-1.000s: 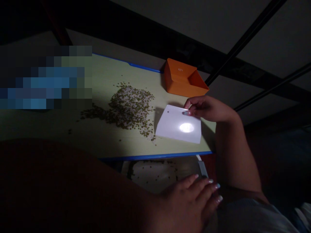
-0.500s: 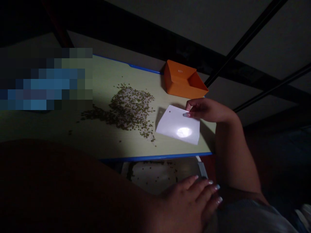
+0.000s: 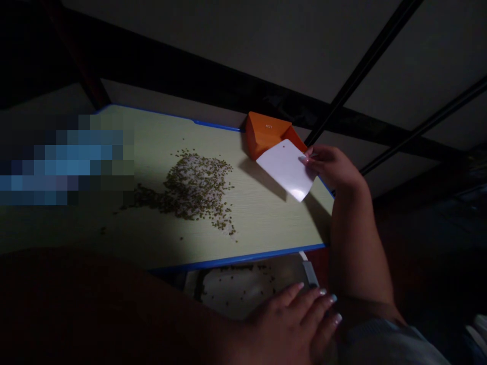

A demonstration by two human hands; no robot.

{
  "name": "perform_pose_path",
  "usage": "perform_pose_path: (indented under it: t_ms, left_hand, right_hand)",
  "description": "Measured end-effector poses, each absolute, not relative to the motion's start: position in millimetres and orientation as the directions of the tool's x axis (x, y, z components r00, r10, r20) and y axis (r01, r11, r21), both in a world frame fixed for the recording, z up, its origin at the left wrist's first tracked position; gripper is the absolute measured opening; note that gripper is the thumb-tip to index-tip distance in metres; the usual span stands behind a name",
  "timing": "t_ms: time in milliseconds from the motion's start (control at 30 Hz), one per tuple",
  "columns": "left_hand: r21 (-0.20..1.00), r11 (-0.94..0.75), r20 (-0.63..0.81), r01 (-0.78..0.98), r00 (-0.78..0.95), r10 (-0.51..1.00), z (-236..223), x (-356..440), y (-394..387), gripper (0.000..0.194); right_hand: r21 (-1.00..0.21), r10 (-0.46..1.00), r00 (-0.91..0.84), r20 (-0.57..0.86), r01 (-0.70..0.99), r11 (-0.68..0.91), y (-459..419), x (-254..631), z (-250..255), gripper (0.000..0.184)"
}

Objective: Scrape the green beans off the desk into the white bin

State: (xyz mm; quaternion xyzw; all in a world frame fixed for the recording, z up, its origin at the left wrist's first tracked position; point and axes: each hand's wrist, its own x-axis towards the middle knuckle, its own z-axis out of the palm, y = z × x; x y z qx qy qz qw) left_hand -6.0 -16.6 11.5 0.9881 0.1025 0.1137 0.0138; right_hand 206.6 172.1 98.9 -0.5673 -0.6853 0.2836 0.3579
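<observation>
Table [image 3: 266, 223]: pale top, blue edging [image 3: 247, 258]. Beyond it, pale panels [image 3: 289, 40] divided by dark bars [image 3: 366, 66]; dark reddish post [image 3: 81, 66] upper left. Whitish thing [image 3: 477, 332] at lower right, too dim to identify.

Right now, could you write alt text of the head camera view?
A right hand holds a tilted white card partly in front of an orange container on a pale, blue-edged table. Scattered green and pale grains lie to the left; the left hand shows below.

A blue-edged table [image 3: 266, 223] bears scattered grains [image 3: 198, 185], an orange box [image 3: 266, 136].
</observation>
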Motion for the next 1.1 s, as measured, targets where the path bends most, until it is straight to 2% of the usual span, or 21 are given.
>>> perform_pose_path:
  t_ms: [100, 200, 300, 467, 733, 1100]
  left_hand:
    - [0.037, -0.98, 0.232, 0.197, 0.952, 0.2, 11, -6, -16, 0.048]
    - [0.023, -0.98, 0.249, 0.2, 0.948, 0.199, 8, -5, -17, 0.048]
    - [0.008, -0.975, 0.3, 0.22, 0.93, 0.212, 3, -6, -19, 0.048]
    - [-0.002, -0.97, 0.336, 0.244, 0.913, 0.229, -1, -7, -22, 0.048]
    - [0.065, -0.966, 0.291, 0.25, 0.921, 0.258, 3, -6, -23, 0.047]
    - [0.174, -0.955, 0.185, 0.242, 0.944, 0.273, 13, -7, -24, 0.046]
  right_hand:
    - [-0.848, 0.977, -0.077, 0.198, 0.487, 0.21, 172, 205, 99, 0.023]
    - [-0.851, 0.983, -0.134, 0.124, 0.494, 0.175, 170, 200, 98, 0.027]
    - [-0.84, 0.958, -0.286, 0.021, 0.514, 0.172, 167, 190, 97, 0.032]
    - [-0.824, 0.835, -0.53, -0.15, 0.533, 0.191, 163, 174, 95, 0.034]
    - [-0.773, 0.781, -0.589, -0.206, 0.587, 0.239, 161, 167, 93, 0.03]
    - [-0.781, 0.737, -0.641, -0.215, 0.566, 0.264, 159, 165, 92, 0.024]
